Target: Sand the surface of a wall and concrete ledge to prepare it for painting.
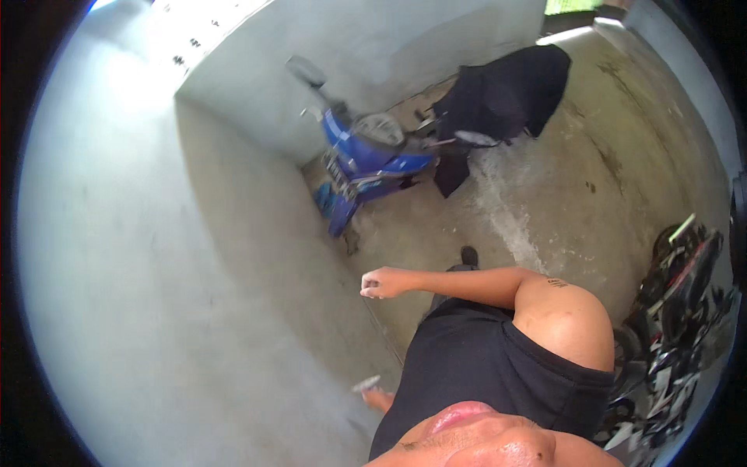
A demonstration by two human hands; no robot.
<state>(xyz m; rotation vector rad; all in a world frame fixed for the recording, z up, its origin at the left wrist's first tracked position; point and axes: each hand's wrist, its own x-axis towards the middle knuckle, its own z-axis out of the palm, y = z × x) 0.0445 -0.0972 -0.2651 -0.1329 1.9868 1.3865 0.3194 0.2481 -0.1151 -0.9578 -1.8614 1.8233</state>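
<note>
My right hand (381, 282) is out in front of the pale grey wall (233, 296), with the arm bent. Its fingers are curled in and look whitish; whether something small is inside them is hidden. Lower down, my left hand (379, 398) shows only in part beside my black top. It holds a whitish flat object (366, 384) close to the wall, too small and blurred to name its kind. My chest hides the rest of that arm.
A blue motorcycle (366, 156) stands by the corner, with a black cover (506, 93) over its rear part. Several more motorbikes (669, 327) are parked at the right. The concrete floor (599, 179) has stains and a pale streak. A dark shoe (469, 256) shows below me.
</note>
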